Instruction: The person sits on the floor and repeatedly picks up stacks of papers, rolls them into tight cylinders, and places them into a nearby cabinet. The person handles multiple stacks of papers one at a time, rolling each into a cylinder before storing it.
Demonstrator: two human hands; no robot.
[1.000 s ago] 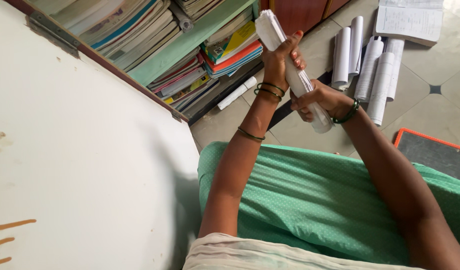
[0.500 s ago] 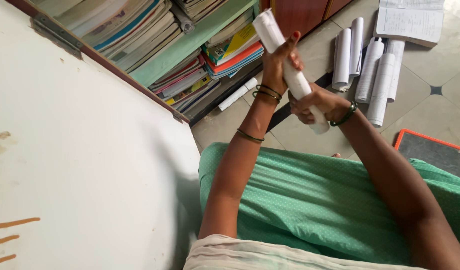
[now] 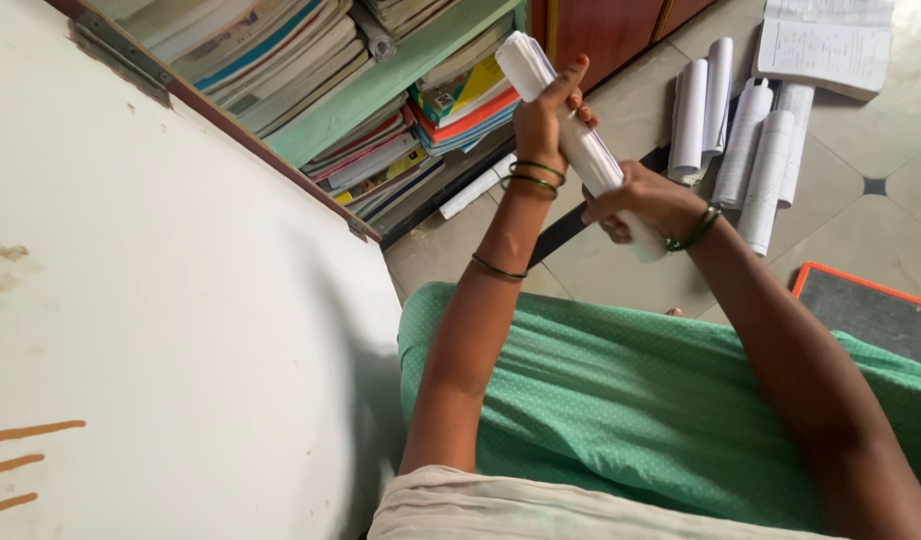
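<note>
Both hands clamp one paper roll (image 3: 580,140): left hand (image 3: 542,118) closed near its far end, right hand (image 3: 635,200) closed lower. I'd keep grips tight, twisting evenly, edges aligned.

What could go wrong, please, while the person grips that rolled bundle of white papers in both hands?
The paper roll is fanned open at its top end above the left hand, so sheets may loosen or slip out. The right hand squeezes the lower part and may crease it. A dropped roll could land among the rolled papers on the floor.
</note>
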